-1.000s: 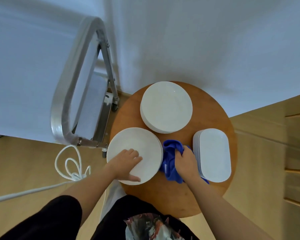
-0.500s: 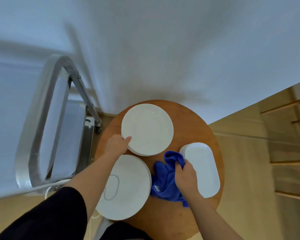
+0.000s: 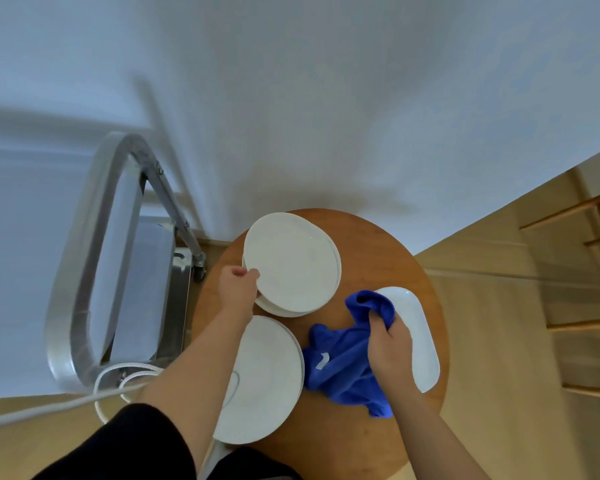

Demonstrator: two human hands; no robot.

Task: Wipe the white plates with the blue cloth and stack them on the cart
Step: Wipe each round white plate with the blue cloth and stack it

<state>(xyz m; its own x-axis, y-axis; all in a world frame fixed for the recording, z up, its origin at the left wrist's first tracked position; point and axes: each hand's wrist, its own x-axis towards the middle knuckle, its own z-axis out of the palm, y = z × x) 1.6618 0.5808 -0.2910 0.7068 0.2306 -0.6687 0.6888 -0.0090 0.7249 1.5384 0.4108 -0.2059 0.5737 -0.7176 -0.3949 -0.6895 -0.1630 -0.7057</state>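
On the round wooden worktop (image 3: pixel 378 244), the top plate (image 3: pixel 291 261) of the far stack of round plates (image 3: pixel 284 308) is pinched at its left rim by the left hand (image 3: pixel 238 289) and is tilted, with that edge raised off the stack. The blue cloth (image 3: pixel 343 365) is gripped by the right hand (image 3: pixel 388 344) and is draped onto the worktop between the near round plates (image 3: pixel 260 379) and the oblong plates (image 3: pixel 416 337) at the right. The metal cart (image 3: pixel 94 258) is seen just left of the worktop, with a coiled white cable (image 3: pixel 108 379) on the floor beside it.
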